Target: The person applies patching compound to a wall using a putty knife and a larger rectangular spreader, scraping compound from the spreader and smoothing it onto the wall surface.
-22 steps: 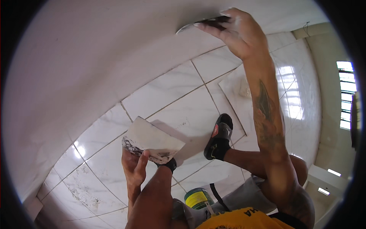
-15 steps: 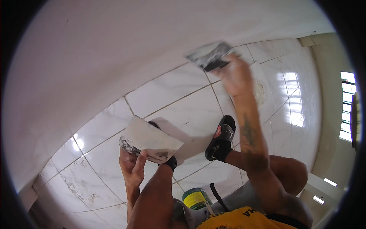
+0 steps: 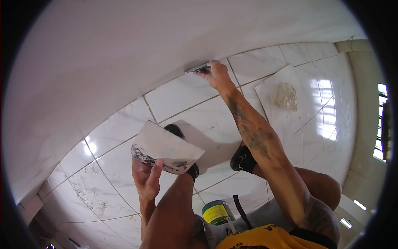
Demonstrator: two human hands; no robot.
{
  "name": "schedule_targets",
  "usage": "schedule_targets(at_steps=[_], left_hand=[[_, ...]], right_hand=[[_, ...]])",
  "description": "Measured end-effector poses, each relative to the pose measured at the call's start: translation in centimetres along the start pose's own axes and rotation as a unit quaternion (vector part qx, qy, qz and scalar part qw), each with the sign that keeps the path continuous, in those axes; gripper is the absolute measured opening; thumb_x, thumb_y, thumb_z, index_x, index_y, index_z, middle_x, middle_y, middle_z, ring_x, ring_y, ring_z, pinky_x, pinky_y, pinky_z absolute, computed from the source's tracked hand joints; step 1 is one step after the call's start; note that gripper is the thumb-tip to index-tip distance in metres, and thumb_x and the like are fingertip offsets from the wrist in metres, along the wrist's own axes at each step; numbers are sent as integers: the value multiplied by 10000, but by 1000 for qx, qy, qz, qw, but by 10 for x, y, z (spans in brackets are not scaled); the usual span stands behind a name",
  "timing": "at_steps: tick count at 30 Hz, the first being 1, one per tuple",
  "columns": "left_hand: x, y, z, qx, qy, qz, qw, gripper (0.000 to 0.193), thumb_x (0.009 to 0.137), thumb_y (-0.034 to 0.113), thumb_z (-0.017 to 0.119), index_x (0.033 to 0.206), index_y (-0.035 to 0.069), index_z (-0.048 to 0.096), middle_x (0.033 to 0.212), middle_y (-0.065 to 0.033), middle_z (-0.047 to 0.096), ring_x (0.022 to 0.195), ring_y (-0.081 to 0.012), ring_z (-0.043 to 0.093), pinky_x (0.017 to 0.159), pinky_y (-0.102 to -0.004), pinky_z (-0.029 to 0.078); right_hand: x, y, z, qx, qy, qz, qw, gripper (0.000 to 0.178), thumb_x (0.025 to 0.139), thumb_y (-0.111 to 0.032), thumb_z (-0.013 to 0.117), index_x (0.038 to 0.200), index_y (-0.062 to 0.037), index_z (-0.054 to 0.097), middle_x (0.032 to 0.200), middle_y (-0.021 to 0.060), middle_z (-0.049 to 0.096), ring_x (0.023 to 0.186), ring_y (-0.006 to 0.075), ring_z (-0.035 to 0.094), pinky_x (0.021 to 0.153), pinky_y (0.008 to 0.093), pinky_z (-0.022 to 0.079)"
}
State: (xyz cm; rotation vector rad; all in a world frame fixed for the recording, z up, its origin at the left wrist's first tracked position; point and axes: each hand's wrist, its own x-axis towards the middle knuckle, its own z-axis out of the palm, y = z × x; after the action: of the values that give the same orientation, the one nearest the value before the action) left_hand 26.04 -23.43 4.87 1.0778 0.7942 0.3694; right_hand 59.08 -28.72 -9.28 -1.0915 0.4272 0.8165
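Observation:
My left hand (image 3: 147, 179) grips a flat, pale plate (image 3: 171, 144) along its lower edge, thumb on top. Dark smears run along that edge. The plate is held tilted above my left foot. Farther out, my right hand (image 3: 219, 76) is closed round a wide putty knife (image 3: 199, 67). Its blade lies at the foot of the white wall (image 3: 124, 45), close to where it meets the floor. Seen nearly edge-on, the blade shows little of its face, and my fingers hide most of its handle.
White marbled tiles (image 3: 182, 89) cover the floor. A loose tile (image 3: 265, 93) with a beige patch of dried material lies to the right. Between my legs stands a green can (image 3: 216, 212) with a yellow label. Dried spatters (image 3: 89, 193) mark the floor at left.
My right hand has swung left and in to the wall's foot with the putty knife, turning its blade edge-on. My left hand still holds the plate in nearly the same place.

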Motion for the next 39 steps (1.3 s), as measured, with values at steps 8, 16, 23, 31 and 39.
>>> schedule_targets(at_steps=[8, 16, 23, 31, 39], left_hand=[[-6, 11, 4, -2, -9, 43, 999, 484, 869, 51, 579, 1283, -63, 358, 1164, -123, 541, 1063, -167, 510, 934, -299, 382], [-37, 69, 8, -52, 14, 105, 993, 477, 864, 61, 588, 1278, -45, 376, 1151, -117, 558, 1047, -177, 535, 908, -306, 420], [-85, 144, 32, -65, 36, 182, 980, 425, 882, 139, 497, 1264, -28, 418, 1156, -117, 545, 1064, -209, 550, 902, -346, 453], [-143, 201, 107, -166, -37, 134, 976, 247, 902, 197, 520, 1084, 32, 550, 952, -64, 604, 866, -183, 614, 779, -337, 512], [-209, 213, 142, -104, -27, 67, 992, 251, 900, 223, 547, 1049, 21, 559, 920, -43, 616, 812, -181, 628, 725, -276, 535]], right_hand=[[-75, -83, 62, 10, -68, -57, 996, 280, 871, 2, 358, 1087, 177, 327, 1117, 305, 395, 989, 443, 493, 891, 596, 503], [-185, -175, 124, -44, -135, -118, 983, 309, 900, -18, 321, 1153, 156, 289, 1209, 314, 334, 1111, 462, 443, 939, 577, 488], [-280, -210, 64, 19, -261, -194, 945, 280, 850, -10, 451, 1091, 126, 404, 1130, 238, 463, 1012, 359, 525, 890, 548, 471], [-441, -238, 30, -5, -367, -271, 890, 143, 860, -20, 511, 972, 68, 506, 954, 135, 559, 926, 238, 569, 857, 407, 483], [-550, -201, -3, -426, -364, -598, 574, 338, 851, 44, 526, 1173, -62, 533, 1108, 116, 590, 1007, 186, 581, 827, 272, 525]])
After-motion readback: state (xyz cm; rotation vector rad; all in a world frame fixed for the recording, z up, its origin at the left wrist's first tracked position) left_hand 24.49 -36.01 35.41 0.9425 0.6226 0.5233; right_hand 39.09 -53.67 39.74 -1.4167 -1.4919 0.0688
